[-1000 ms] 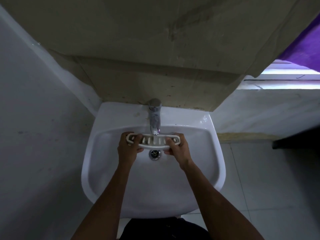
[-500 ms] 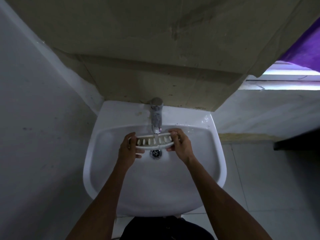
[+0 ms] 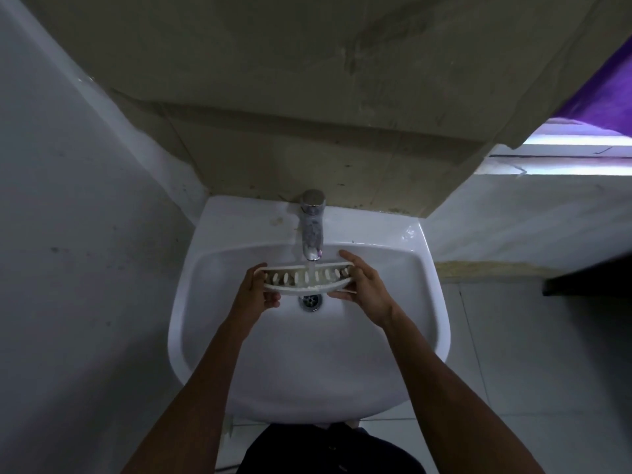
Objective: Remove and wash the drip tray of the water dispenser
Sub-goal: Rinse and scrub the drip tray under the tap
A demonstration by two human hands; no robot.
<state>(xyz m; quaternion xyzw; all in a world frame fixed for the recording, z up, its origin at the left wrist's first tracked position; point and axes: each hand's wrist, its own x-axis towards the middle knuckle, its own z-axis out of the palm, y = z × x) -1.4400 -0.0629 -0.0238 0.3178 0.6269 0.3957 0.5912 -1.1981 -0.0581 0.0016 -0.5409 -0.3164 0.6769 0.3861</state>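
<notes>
Both hands (image 3: pixel 254 290) (image 3: pixel 367 285) hold drip tray (image 3: pixel 306 278) over sink (image 3: pixel 307 354), under faucet (image 3: pixel 312 227).

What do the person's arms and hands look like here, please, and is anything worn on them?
Both forearms are bare up to the picture's lower edge: no sleeves in view. The left hand and right hand wear no gloves. No watch, bracelet or ring shows on wrists or fingers, though the dim light could hide something small.

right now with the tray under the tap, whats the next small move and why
Probably slide the drip tray sideways under the tap. The stream lands only near its middle slots, while the left hand and right hand grip ends that look unrinsed.
</notes>
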